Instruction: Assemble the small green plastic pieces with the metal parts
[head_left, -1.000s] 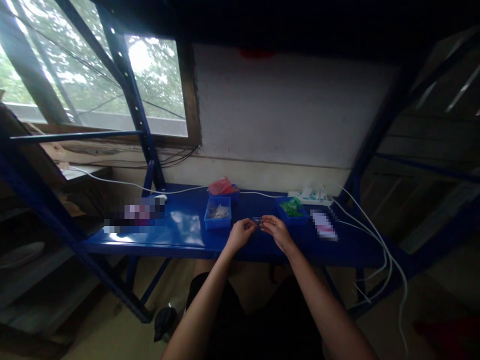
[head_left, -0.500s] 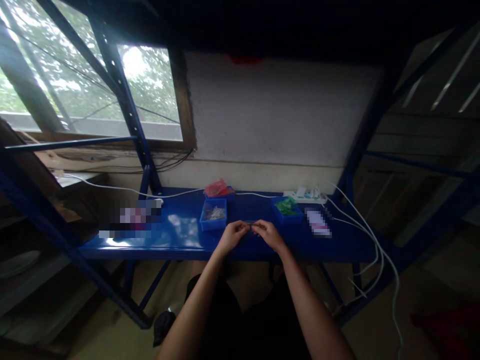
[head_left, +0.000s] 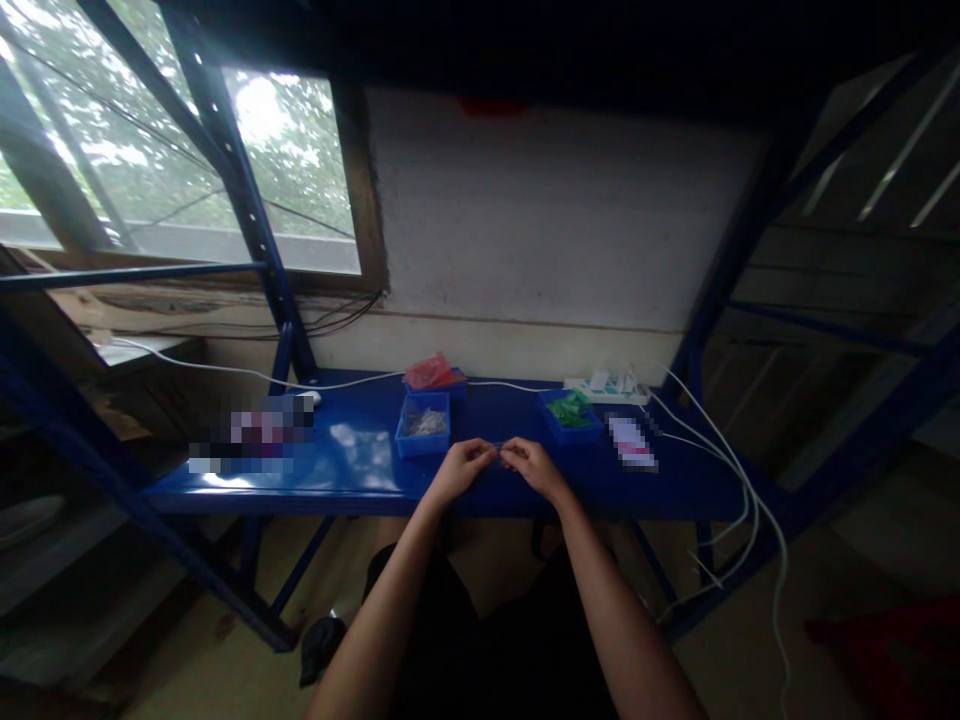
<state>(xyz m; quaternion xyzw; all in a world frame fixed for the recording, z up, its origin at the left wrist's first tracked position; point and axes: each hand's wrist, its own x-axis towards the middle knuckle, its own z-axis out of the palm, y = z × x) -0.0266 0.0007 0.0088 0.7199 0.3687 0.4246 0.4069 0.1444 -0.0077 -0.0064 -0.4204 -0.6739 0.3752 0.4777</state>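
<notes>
My left hand [head_left: 466, 467] and my right hand [head_left: 529, 465] meet over the front of the blue table [head_left: 360, 490], fingertips nearly touching. Both are pinched closed around something small, perhaps thin and pale, that I cannot make out. Left of my hands stands a blue bin [head_left: 424, 430] holding small whitish pieces. Behind it, red plastic bags [head_left: 430, 371] lie on another blue bin [head_left: 454, 391]. To the right of my hands is a third blue bin [head_left: 577, 436] with green plastic bags [head_left: 570, 408] in it.
A white power strip [head_left: 611, 391] with plugs lies at the back right, its white cables [head_left: 739, 470] hanging over the right side. A blurred-out flat item [head_left: 632, 442] lies right of the green bags. Blurred-out things [head_left: 255, 435] lie at the left end. Blue rack posts [head_left: 259, 230] frame the table.
The view has shifted slightly, so the table and bins appear a little further left and higher. My hands stay together in the same pinched pose, with the fingers slightly moved.
</notes>
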